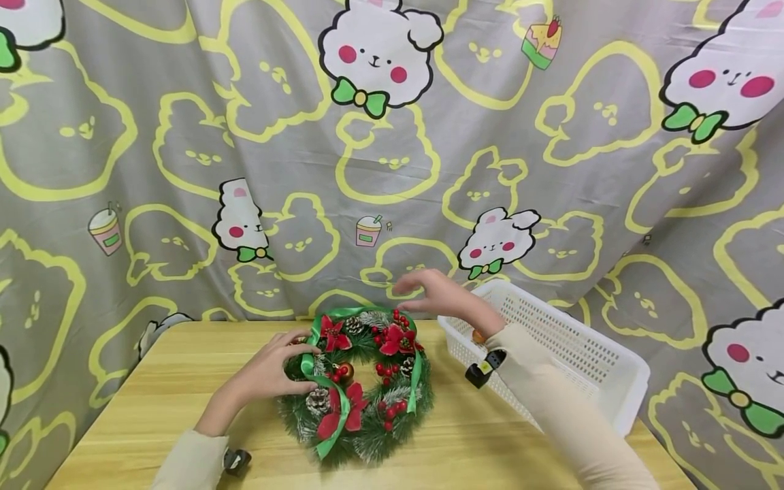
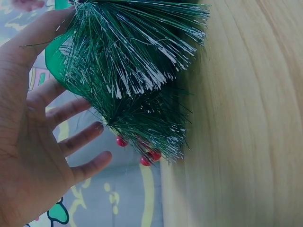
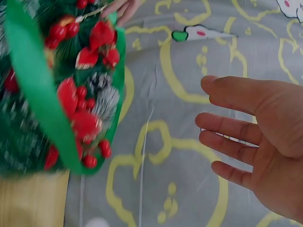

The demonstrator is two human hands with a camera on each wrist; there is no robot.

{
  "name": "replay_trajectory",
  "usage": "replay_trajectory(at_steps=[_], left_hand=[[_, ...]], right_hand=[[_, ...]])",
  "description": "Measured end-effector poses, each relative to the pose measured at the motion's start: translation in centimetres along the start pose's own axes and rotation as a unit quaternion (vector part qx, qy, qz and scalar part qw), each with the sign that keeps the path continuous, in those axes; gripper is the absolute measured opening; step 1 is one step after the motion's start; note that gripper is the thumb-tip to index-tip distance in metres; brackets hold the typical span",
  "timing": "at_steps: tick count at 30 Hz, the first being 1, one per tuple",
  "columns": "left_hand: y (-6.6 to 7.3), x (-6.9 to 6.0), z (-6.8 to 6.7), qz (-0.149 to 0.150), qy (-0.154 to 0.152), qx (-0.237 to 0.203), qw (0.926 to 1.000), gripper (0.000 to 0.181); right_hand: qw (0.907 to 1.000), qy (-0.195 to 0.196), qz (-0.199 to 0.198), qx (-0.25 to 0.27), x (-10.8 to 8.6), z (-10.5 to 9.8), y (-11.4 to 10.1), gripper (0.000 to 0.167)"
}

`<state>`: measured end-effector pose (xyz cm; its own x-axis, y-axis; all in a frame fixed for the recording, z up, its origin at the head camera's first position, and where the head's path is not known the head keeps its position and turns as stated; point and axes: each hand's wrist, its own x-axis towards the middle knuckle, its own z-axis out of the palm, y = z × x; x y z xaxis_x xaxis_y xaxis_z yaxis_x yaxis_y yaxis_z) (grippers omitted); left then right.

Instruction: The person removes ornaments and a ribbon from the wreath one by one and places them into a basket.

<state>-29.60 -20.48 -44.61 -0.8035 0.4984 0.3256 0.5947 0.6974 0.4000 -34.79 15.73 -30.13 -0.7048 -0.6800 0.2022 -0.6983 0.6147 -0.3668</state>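
A green Christmas wreath (image 1: 392, 401) with red poinsettias, berries, pine cones and a loosely wound green ribbon (image 1: 338, 415) lies on the table. My left hand (image 1: 272, 367) is at its left side, fingers spread and touching the ribbon and greenery. The left wrist view shows that hand (image 2: 33, 127) beside frosted needles (image 2: 137, 56), its thumb tip partly hidden. Raised above the wreath's back right is my right hand (image 1: 444, 296), holding nothing. In the right wrist view this hand (image 3: 255, 137) has its fingers extended, apart from the ribbon (image 3: 42, 99).
A white plastic basket (image 1: 612, 354) stands at the table's right, beneath my right forearm. Something small and orange (image 1: 478, 337) shows inside it. The wooden table (image 1: 177, 367) backs onto a grey patterned curtain (image 1: 392, 150).
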Motion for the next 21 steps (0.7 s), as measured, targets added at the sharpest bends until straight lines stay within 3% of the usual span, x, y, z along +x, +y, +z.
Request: replay_trajectory(at_steps=[10, 21], left_hand=[[-0.1, 0.1, 0.1, -0.005, 0.000, 0.001, 1.0000, 0.060], [-0.2, 0.1, 0.2, -0.001, -0.001, 0.005, 1.0000, 0.060]], right_hand=[[0.9979, -0.059, -0.009, 0.024, 3.2, 2.0, -2.6, 0.028], [0.9920, -0.118, -0.006, 0.044, 5.5, 4.6, -4.1, 0.029]])
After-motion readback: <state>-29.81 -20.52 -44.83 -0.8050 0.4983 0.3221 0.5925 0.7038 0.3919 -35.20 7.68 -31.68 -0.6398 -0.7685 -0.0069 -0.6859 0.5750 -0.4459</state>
